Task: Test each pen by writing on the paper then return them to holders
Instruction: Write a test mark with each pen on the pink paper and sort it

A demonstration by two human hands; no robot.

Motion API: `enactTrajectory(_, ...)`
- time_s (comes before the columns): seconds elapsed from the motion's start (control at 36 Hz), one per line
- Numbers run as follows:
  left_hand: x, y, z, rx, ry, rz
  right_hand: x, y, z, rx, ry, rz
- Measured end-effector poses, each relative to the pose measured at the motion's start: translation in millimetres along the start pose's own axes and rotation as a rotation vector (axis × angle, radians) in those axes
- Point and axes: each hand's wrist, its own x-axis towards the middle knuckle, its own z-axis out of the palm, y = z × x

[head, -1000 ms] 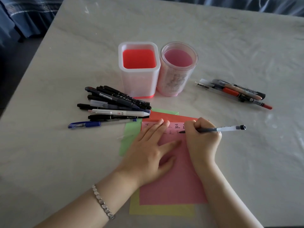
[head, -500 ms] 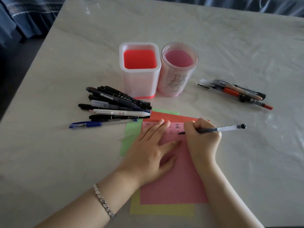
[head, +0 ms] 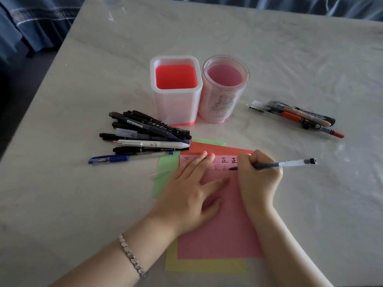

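Note:
My right hand [head: 259,177] grips a clear-barrelled pen [head: 290,163] with its tip touching the pink paper [head: 223,230], beside two rows of written characters. My left hand [head: 186,195] lies flat on the pink sheet, fingers spread, holding nothing. Green, red and yellow sheets stick out from under the pink one. Behind the paper stand two holders with no pens in them: a square white holder with a red inside [head: 176,108] and a round pink holder [head: 222,104]. A pile of several pens [head: 149,135] lies to the left, and a smaller group of pens [head: 298,118] to the right.
A blue pen [head: 124,158] lies at the front of the left pile. A clear pen cap [head: 157,174] rests on the green sheet's edge. The pale marble table [head: 83,204] ends at the left; dark blue fabric [head: 31,23] hangs beyond it.
The pen tip has shifted slightly along the second row of characters as my right hand writes. My left hand stays flat on the paper.

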Motion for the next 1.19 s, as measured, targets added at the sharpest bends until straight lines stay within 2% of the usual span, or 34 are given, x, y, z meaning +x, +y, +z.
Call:
enactTrajectory(0.14, 0, 0, -1, -0.02, 0.034, 0.021, 2, -4, -5, 0.119, 0.05, 0.064)
enactTrajectory(0.28, -4, -3, -5, -0.052, 0.189, 0.058, 1, -9, -15, 0.141, -0.012, 0.158)
enactTrajectory(0.36, -9, -4, -13, 0.021, 0.267, -0.016, -4, -14, -26, 0.137, -0.07, 0.167)
enactTrajectory(0.47, -17, -10, -27, 0.147, 0.346, -0.215, -14, -23, -40, 0.091, -0.166, 0.154)
enactTrajectory(0.58, -29, -27, -38, 0.253, 0.321, -0.327, -21, -32, -47, 0.098, -0.249, 0.171)
enactTrajectory(0.72, -40, -38, -46, 0.223, 0.233, -0.335, -28, -46, -51, 0.171, -0.333, 0.196)
enactTrajectory(0.78, -40, -34, -52, 0.106, 0.233, -0.366, -31, -50, -52, 0.191, -0.353, 0.223)
enactTrajectory(0.89, -30, -7, -68, -0.511, 0.228, -0.598, -37, -62, -52, 0.317, -0.31, 0.287)
enactTrajectory(0.97, -22, 8, -75, -0.877, 0.206, -0.591, -39, -74, -53, 0.45, -0.282, 0.352)
enactTrajectory(1.08, -20, 16, -76, -0.961, 0.192, -0.51, -39, -88, -54, 0.564, -0.272, 0.362)
enactTrajectory(1.19, -17, 23, -77, -0.949, 0.201, -0.484, -38, -95, -57, 0.542, -0.293, 0.352)
